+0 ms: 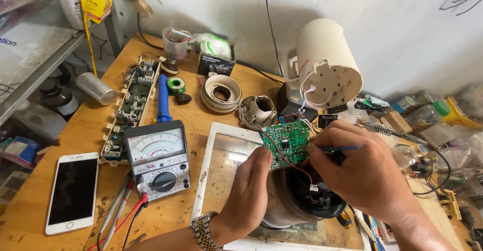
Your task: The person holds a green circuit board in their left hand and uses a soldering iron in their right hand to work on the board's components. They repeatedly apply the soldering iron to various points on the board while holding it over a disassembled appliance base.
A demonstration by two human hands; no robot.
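Far left, a white smartphone with a dark screen (72,192) lies flat on the worn wooden workbench (75,125); just beside it stands a grey analogue multimeter with a black dial (157,159), its red and black leads (128,216) trailing toward the front edge; behind the meter, a long cream-framed circuit board (132,106) and a blue cylindrical tool handle (162,99); farther back, a small spool of solder (176,85) and a round white plastic housing ring (221,93).

Centre: the left hand (247,196), a metal watch at the wrist, is closed on the lower left edge of a small green printed circuit board (287,143), thumb against its face; the board is held tilted above a dark round appliance base (307,200), which rests on a white-framed glass panel (221,170); red and black wires run from the board down into the base.

Right: the right hand (362,173) is clamped pen-style on a thin blue-handled tool (342,149), tip touching the board's right edge; whether it is a soldering iron or a probe I cannot tell; behind, a cream cylindrical appliance shell (327,62) lies tipped on its side.

Judgement: the step in hand looks like work at a point on the board's right edge; the next move calls for a steady board and a tip kept off neighbouring parts and the short wires.
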